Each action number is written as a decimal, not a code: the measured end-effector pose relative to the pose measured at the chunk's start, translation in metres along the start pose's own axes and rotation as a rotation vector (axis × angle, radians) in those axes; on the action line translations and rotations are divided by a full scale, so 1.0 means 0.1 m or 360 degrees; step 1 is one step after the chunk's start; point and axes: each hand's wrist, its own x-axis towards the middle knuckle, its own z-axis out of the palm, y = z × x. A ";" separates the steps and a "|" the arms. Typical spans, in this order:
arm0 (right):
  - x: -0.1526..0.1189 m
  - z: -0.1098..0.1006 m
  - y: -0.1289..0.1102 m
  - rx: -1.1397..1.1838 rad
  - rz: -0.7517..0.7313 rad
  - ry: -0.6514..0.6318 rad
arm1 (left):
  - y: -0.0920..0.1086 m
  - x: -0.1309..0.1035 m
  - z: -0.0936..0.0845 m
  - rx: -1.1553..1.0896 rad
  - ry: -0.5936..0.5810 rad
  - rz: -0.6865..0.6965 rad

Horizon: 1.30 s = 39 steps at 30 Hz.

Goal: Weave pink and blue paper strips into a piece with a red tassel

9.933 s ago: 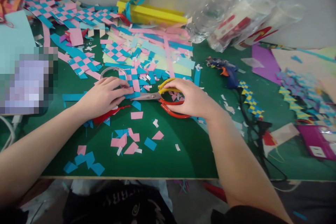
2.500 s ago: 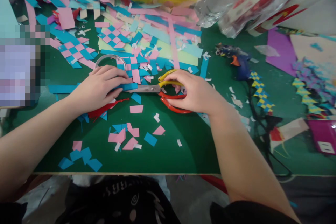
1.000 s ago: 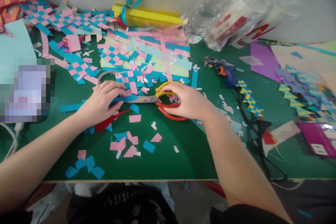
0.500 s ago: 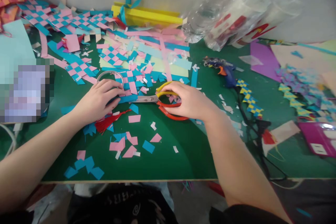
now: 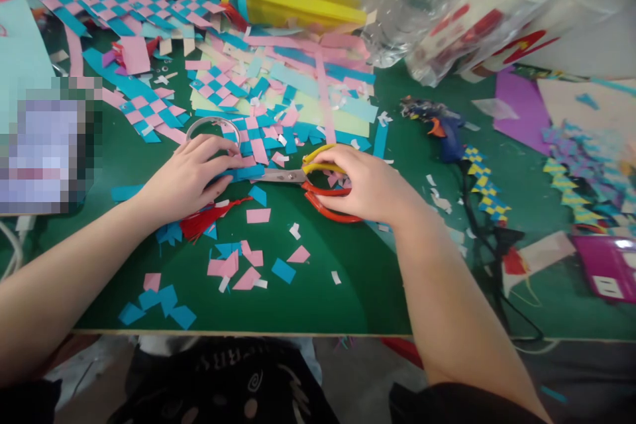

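In the head view my left hand [image 5: 199,175] is closed on a blue paper strip [image 5: 248,173], pinching it near the middle of the table. The fingers of my right hand [image 5: 372,187] are wrapped round a pair of scissors [image 5: 283,175] with one yellow and one red handle. Their metal blades point left and meet the end of the blue strip; the tips are hidden by it. A roll of tape [image 5: 214,120] stands right behind my left hand. Below that hand lies a red tassel [image 5: 206,220], partly covered.
Pink and blue paper scraps [image 5: 228,264] litter the green table [image 5: 318,308]. Woven paper pieces [image 5: 216,87] lie behind. At left is a blurred phone [image 5: 47,152]. A blue glue gun [image 5: 450,139] with a black cable lies right, near plastic-wrapped cups [image 5: 462,20].
The whole view has shifted a little, so the table's things sit higher in the picture. Both hands keep nearly the same pose, with the scissors still at the blue strip.
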 end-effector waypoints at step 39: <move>0.03 -0.03 -0.01 0.0041 -0.0061 -0.0041 | -0.01 -0.01 0.01 0.0035 -0.0013 -0.0017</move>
